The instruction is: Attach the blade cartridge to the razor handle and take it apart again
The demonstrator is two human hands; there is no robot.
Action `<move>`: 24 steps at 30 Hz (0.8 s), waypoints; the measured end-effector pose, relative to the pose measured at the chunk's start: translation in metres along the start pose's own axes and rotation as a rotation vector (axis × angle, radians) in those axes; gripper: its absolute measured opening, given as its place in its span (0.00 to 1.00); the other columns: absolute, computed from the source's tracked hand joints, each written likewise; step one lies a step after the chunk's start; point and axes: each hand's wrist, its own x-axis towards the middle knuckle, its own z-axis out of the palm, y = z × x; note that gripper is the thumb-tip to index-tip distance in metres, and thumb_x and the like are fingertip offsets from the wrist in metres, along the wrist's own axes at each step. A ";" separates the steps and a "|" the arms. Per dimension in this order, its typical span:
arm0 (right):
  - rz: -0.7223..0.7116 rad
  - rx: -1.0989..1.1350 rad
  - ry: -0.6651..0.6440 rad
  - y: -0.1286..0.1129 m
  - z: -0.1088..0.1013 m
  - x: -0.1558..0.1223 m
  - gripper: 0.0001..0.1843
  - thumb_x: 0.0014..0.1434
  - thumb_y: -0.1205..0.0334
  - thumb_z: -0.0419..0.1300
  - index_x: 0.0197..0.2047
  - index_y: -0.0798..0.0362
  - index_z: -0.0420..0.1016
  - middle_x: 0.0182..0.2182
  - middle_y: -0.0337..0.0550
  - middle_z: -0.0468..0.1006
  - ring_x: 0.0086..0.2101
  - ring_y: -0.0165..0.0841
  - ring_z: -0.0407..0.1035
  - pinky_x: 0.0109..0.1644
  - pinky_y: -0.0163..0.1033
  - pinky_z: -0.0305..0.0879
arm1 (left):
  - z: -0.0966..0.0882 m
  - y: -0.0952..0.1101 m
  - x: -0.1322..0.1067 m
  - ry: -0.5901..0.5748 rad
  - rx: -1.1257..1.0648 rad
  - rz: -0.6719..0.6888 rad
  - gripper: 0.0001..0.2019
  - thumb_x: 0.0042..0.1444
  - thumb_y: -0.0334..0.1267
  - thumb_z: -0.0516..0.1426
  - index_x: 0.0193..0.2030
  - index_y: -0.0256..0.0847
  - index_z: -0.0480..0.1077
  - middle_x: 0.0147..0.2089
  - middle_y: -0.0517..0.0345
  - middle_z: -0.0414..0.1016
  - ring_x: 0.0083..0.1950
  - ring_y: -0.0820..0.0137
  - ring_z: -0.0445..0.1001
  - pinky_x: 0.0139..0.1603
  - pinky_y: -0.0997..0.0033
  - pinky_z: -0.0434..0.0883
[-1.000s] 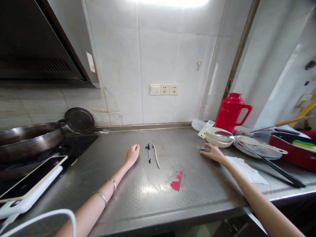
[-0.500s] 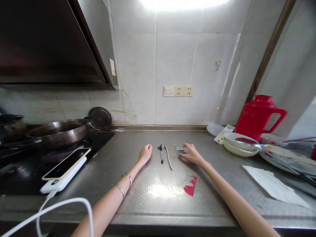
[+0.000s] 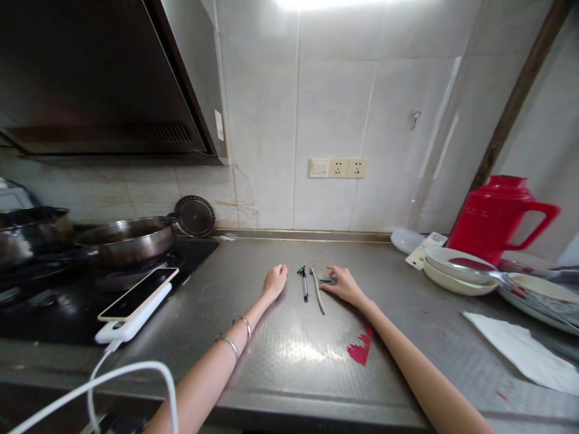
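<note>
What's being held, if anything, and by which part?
The right hand has a small greenish item between thumb and fingers; which part, unclear. Left hand: nothing visible.

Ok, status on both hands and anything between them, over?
Right hand: fingers around small item. Left hand: curled, contents hidden. Razor, pale strip lying between hands.

Blown-out light (image 3: 335,3) at top, soft glare (image 3: 312,352) on the counter (image 3: 416,307), stretched edges.

2 forearms (image 3: 404,355) extend forward, left grip (image 3: 275,281) loosely fisted, right grip (image 3: 344,286) pinching.
</note>
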 end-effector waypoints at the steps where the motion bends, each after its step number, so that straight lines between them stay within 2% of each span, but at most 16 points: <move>1: -0.001 -0.001 -0.001 0.000 0.001 0.000 0.36 0.45 0.42 0.61 0.52 0.55 0.67 0.37 0.48 0.75 0.42 0.41 0.66 0.46 0.44 0.62 | 0.000 0.000 0.000 0.002 0.000 -0.001 0.18 0.58 0.41 0.43 0.21 0.39 0.63 0.20 0.61 0.65 0.26 0.73 0.65 0.29 0.75 0.56; 11: 0.004 -0.017 -0.036 0.001 0.002 0.000 0.36 0.45 0.41 0.62 0.53 0.52 0.67 0.39 0.48 0.75 0.43 0.42 0.66 0.47 0.45 0.61 | 0.001 -0.003 0.001 0.006 -0.009 0.007 0.18 0.58 0.40 0.43 0.21 0.39 0.64 0.19 0.62 0.64 0.24 0.74 0.64 0.27 0.75 0.54; 14: -0.027 -0.021 -0.009 0.004 -0.002 0.002 0.32 0.50 0.42 0.58 0.52 0.53 0.67 0.41 0.49 0.75 0.44 0.43 0.66 0.48 0.45 0.62 | 0.000 -0.002 0.000 0.020 0.008 0.004 0.18 0.58 0.39 0.43 0.22 0.39 0.65 0.19 0.62 0.64 0.24 0.74 0.64 0.27 0.76 0.55; 17: -0.041 -0.078 0.046 0.017 -0.013 0.003 0.24 0.57 0.47 0.52 0.50 0.54 0.70 0.43 0.52 0.75 0.47 0.43 0.65 0.50 0.46 0.61 | -0.006 0.002 -0.002 0.058 0.053 -0.012 0.17 0.59 0.39 0.43 0.24 0.39 0.66 0.22 0.60 0.66 0.26 0.73 0.65 0.29 0.75 0.57; 21: 0.046 -0.228 0.045 0.047 -0.033 -0.003 0.22 0.60 0.51 0.48 0.50 0.53 0.71 0.48 0.52 0.73 0.51 0.42 0.63 0.53 0.46 0.60 | -0.021 0.005 -0.004 0.048 0.363 0.110 0.15 0.60 0.38 0.44 0.31 0.39 0.68 0.34 0.53 0.72 0.38 0.69 0.69 0.39 0.71 0.62; 24: 0.136 -0.318 0.008 0.064 -0.045 -0.013 0.23 0.60 0.52 0.47 0.52 0.53 0.70 0.53 0.51 0.70 0.55 0.42 0.59 0.55 0.47 0.58 | -0.032 -0.001 -0.003 0.006 0.583 0.174 0.14 0.60 0.38 0.44 0.40 0.39 0.69 0.47 0.47 0.71 0.50 0.63 0.66 0.50 0.64 0.61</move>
